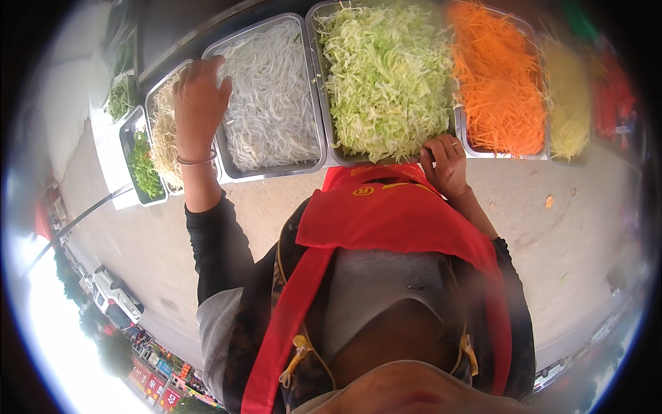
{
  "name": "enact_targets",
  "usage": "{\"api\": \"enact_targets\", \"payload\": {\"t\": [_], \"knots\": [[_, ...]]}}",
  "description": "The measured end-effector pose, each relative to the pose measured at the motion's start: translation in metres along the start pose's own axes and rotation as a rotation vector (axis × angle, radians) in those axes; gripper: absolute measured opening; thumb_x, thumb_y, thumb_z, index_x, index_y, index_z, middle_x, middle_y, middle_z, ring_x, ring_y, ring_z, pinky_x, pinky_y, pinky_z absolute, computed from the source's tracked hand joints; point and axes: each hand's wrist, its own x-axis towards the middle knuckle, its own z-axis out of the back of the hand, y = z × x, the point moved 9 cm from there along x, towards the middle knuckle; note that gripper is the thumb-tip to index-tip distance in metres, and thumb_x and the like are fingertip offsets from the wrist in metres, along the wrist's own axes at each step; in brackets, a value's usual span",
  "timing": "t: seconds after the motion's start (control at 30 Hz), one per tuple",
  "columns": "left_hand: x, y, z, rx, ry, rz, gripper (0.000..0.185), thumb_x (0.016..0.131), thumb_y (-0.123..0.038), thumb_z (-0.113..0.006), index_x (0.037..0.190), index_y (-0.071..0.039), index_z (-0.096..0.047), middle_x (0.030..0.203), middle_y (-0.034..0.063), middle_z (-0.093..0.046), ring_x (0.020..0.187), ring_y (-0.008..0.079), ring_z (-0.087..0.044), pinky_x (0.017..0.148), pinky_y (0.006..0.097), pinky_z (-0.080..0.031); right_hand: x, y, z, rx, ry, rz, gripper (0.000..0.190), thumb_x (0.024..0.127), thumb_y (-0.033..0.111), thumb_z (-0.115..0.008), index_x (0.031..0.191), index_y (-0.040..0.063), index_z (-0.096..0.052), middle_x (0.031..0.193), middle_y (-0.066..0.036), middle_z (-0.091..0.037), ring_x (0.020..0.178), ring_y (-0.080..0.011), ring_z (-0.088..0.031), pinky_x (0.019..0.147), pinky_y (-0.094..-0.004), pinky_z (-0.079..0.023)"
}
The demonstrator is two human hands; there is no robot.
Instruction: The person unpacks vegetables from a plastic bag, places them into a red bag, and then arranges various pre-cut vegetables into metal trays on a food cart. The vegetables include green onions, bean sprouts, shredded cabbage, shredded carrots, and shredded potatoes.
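My left hand (199, 106), with a bracelet at the wrist, is above the tray of bean sprouts (164, 121), close to its border with the glass noodles (271, 98). Its back faces up and the thumb points toward the noodles. The fingertips are partly hidden, so whether they pinch anything is unclear. My right hand (446, 163) has its fingers bent over the front rim of a metal tray (362, 157) heaped with shredded cabbage (390, 83). A ring shows on one finger.
Shredded carrot (499, 88) and a tray of pale yellow shreds (566, 103) stand to the right. At the left are a small tray of chopped greens (145, 165) and more greens (119, 98). A red apron (382, 217) covers my front. A white car (115, 300) stands far left.
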Motion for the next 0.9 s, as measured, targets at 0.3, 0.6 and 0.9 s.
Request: {"api": "enact_targets", "payload": {"t": [0.3,0.6,0.9], "knots": [[0.079,-0.099,-0.13,-0.105,-0.154,-0.13,0.013,0.084,-0.013,-0.066,0.096,-0.006,-0.068,0.096,0.013,-0.065,0.093,0.0328,-0.062,0.078,0.0426,-0.049,0.0,-0.001,-0.002,-0.023,0.012,0.006,0.015,0.078,0.003,-0.067,0.088,0.006,-0.057,0.08,-0.01,-0.057,0.074,-0.0306,-0.058,0.068,-0.0416,-0.046],[0.103,-0.099,-0.183,0.28,-0.159,-0.057,0.033,0.087,-0.03,-0.058,0.106,-0.005,-0.066,0.114,0.017,-0.063,0.114,0.0333,-0.055,0.096,0.0523,-0.043,-0.001,-0.001,-0.002,-0.07,-0.032,-0.011,0.015,0.077,0.003,-0.068,0.087,0.006,-0.057,0.078,-0.01,-0.056,0.073,-0.0298,-0.058,0.066,-0.0404,-0.046],[0.116,-0.072,-0.196,0.217,-0.06,-0.155,0.022,0.086,-0.025,-0.057,0.094,-0.006,-0.066,0.098,0.0152,-0.065,0.095,0.0314,-0.061,0.081,0.0491,-0.048,-0.002,-0.001,-0.001,-0.078,-0.075,0.001,0.014,0.078,0.005,-0.068,0.086,0.006,-0.058,0.077,-0.009,-0.055,0.071,-0.0294,-0.056,0.064,-0.0403,-0.045]]}}
